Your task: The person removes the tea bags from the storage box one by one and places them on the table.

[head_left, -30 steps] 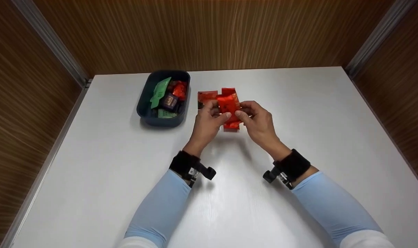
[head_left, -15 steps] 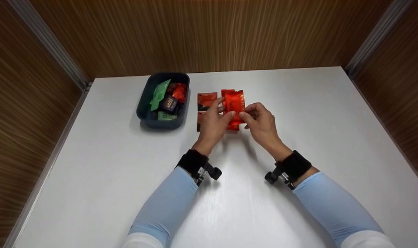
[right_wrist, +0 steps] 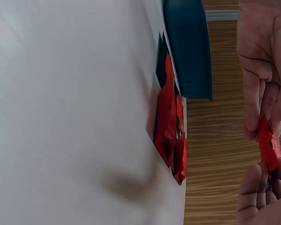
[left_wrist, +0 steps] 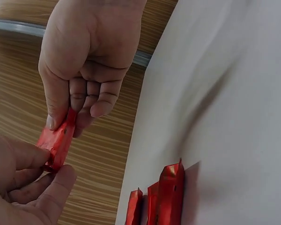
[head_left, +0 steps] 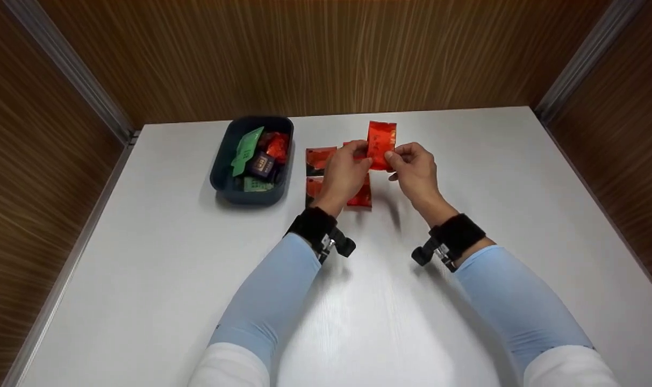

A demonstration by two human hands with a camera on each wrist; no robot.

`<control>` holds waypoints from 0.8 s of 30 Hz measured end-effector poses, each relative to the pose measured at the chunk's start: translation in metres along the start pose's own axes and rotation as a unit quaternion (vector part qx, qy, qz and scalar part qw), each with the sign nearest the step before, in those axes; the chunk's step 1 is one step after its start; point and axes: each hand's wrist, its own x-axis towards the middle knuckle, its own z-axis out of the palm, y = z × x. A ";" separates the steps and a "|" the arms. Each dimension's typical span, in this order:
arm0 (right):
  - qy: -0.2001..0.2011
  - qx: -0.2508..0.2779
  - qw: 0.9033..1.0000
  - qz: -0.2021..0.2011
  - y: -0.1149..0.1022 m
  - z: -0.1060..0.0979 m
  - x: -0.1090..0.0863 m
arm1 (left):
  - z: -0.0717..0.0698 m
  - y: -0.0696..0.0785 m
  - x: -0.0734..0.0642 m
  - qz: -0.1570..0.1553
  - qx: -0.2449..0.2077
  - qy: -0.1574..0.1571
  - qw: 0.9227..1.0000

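Observation:
A shiny red foil packet point(head_left: 382, 142) with printed writing is held up over the far part of the table. My left hand point(head_left: 347, 174) pinches its lower left edge between thumb and fingers. At its lower right edge, my right hand point(head_left: 416, 172) pinches it too. Both grips also show in the left wrist view, where the packet point(left_wrist: 58, 140) appears edge-on. Below the hands, more red packets point(head_left: 359, 199) lie on the table, partly hidden by my left hand. Left of those are two flat red-and-black packets point(head_left: 321, 156), one behind the other.
A dark blue bin point(head_left: 216, 166) stands left of the packets, holding green packets point(head_left: 246, 150), a dark purple packet point(head_left: 262, 164) and red ones point(head_left: 278, 148). The white table point(head_left: 159, 258) meets a wood-grain wall point(head_left: 326, 64) at the back, with side panels left and right.
Both hands have lifted the red packet away from the packets on the table and carried it to the right and farther back. The packets below are now more exposed.

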 end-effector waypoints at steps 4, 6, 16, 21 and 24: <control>0.003 0.009 1.000 0.027 -0.002 -0.003 0.016 | 0.005 0.003 0.012 0.004 0.040 -0.020 0.999; 0.004 0.003 0.999 0.032 0.000 -0.004 0.021 | 0.007 0.001 0.016 0.006 0.056 -0.026 0.998; -0.006 -0.132 0.985 0.107 0.024 -0.009 0.039 | 0.005 -0.023 0.012 0.007 0.176 -0.053 0.983; -0.019 -0.167 0.977 0.133 0.035 -0.012 0.045 | 0.008 -0.028 0.010 0.032 0.268 -0.092 0.958; -0.020 -0.165 0.976 0.139 0.038 -0.013 0.047 | 0.011 -0.030 0.009 0.064 0.323 -0.113 0.937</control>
